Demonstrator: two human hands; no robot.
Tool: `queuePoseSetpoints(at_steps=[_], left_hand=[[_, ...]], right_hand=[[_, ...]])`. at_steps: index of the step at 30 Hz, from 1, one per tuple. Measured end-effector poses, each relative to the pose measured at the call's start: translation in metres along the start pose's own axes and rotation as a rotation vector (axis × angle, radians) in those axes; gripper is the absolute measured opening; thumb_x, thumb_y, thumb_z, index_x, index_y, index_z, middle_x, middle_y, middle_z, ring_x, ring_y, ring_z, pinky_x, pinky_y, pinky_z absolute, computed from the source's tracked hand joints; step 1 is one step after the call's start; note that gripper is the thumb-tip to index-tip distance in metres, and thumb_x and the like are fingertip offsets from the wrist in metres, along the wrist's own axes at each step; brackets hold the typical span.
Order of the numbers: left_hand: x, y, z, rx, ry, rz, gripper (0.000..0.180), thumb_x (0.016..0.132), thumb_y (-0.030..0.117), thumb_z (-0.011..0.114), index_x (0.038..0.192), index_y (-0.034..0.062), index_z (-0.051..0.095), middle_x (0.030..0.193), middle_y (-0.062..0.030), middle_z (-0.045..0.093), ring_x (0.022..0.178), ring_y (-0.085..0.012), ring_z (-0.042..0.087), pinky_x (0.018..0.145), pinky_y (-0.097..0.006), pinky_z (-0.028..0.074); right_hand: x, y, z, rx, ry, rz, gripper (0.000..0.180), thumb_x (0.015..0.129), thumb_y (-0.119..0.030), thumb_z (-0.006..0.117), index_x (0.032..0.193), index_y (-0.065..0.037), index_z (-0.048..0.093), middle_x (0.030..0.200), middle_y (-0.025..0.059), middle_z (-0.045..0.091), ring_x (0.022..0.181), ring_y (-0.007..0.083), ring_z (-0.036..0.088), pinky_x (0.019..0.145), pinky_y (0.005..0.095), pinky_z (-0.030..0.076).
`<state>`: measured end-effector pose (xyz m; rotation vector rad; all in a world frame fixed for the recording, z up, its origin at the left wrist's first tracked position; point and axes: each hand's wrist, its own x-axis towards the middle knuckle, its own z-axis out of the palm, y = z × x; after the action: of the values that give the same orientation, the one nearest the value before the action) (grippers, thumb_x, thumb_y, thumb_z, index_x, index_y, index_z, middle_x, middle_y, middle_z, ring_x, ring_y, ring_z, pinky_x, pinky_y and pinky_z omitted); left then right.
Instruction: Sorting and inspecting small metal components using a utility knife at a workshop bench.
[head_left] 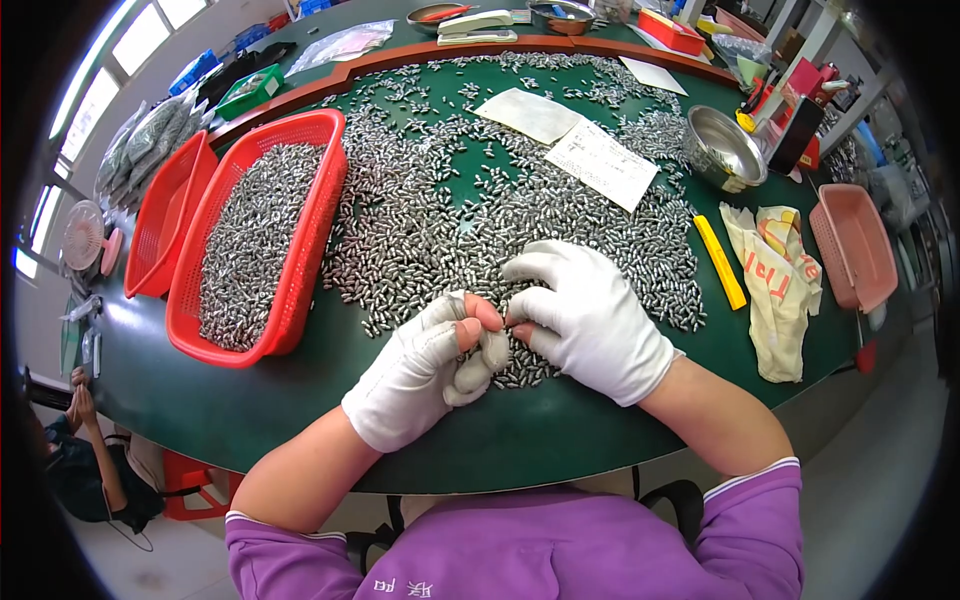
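A broad pile of small silvery metal pieces (pixel 440 230) covers the middle of the green table (pixel 200 390). Over its near edge, my left hand (pixel 430 360) wears a white glove with bare thumb and fingertip showing. Its thumb and forefinger are pinched together, the other fingers curled under. My right hand (pixel 590 320), also in a white glove, reaches in from the other side with fingers bent and bare tips at the pieces. The two hands' fingertips almost meet. Whatever lies between them is too small and hidden to name.
On the left, a red basket (pixel 325 215) holds many metal pieces, beside another red basket (pixel 150 270). Papers (pixel 605 165) lie on the pile. To the right are a metal bowl (pixel 725 150), a yellow bar (pixel 718 262), a cloth bag (pixel 770 310) and a pink basket (pixel 870 285).
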<state>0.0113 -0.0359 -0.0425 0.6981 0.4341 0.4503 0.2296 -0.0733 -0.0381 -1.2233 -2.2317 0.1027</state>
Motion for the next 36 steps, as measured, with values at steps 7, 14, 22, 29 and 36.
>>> queuePoseSetpoints(at_steps=[7, 14, 22, 29, 36], left_hand=[[-0.003, 0.001, 0.001, 0.031, -0.003, -0.035, 0.023, 0.098, 0.025, 0.061, 0.112, 0.0087, 0.052, 0.089, -0.0026, 0.058, 0.061, -0.0056, 0.042, 0.053, -0.019, 0.033], [-0.005, 0.003, 0.012, 0.109, 0.034, -0.138, 0.022, 0.097, 0.025, 0.064, 0.109, 0.0122, 0.052, 0.088, -0.0016, 0.058, 0.06, -0.004, 0.04, 0.052, -0.018, 0.029], [-0.004, 0.001, 0.009, 0.174, 0.066, -0.117, 0.023, 0.097, 0.028, 0.063, 0.109, 0.012, 0.051, 0.088, -0.0013, 0.058, 0.059, -0.0035, 0.04, 0.051, -0.018, 0.029], [-0.004, 0.0, 0.009, 0.141, 0.056, -0.063, 0.021, 0.1, 0.027, 0.059, 0.112, 0.0109, 0.052, 0.088, -0.0021, 0.059, 0.059, -0.0038, 0.04, 0.051, -0.018, 0.029], [-0.004, -0.002, 0.008, 0.15, 0.059, -0.059, 0.02, 0.1, 0.026, 0.058, 0.112, 0.0105, 0.052, 0.089, -0.0027, 0.06, 0.059, -0.0039, 0.04, 0.051, -0.019, 0.029]], right_hand=[[0.0, -0.001, 0.0, 0.18, 0.121, 0.07, 0.013, 0.077, -0.012, 0.072, 0.087, -0.008, 0.064, 0.114, 0.012, 0.063, 0.107, 0.0321, 0.059, 0.091, 0.044, 0.048], [-0.004, -0.006, -0.003, 0.496, 0.091, 0.109, 0.017, 0.08, -0.015, 0.075, 0.095, -0.01, 0.07, 0.114, 0.0087, 0.065, 0.104, 0.0288, 0.062, 0.087, 0.0387, 0.051], [0.001, -0.005, -0.004, 0.427, 0.172, -0.021, 0.02, 0.076, -0.01, 0.078, 0.095, -0.009, 0.07, 0.106, 0.0097, 0.066, 0.096, 0.0289, 0.065, 0.081, 0.0379, 0.053], [0.005, -0.005, -0.009, 0.324, 0.239, -0.117, 0.019, 0.075, -0.011, 0.077, 0.091, -0.008, 0.068, 0.099, 0.0094, 0.067, 0.087, 0.0298, 0.066, 0.073, 0.0393, 0.054], [0.002, -0.004, -0.008, 0.323, 0.187, -0.08, 0.021, 0.074, -0.012, 0.079, 0.091, -0.009, 0.068, 0.104, 0.0102, 0.067, 0.095, 0.0318, 0.066, 0.079, 0.0402, 0.054]])
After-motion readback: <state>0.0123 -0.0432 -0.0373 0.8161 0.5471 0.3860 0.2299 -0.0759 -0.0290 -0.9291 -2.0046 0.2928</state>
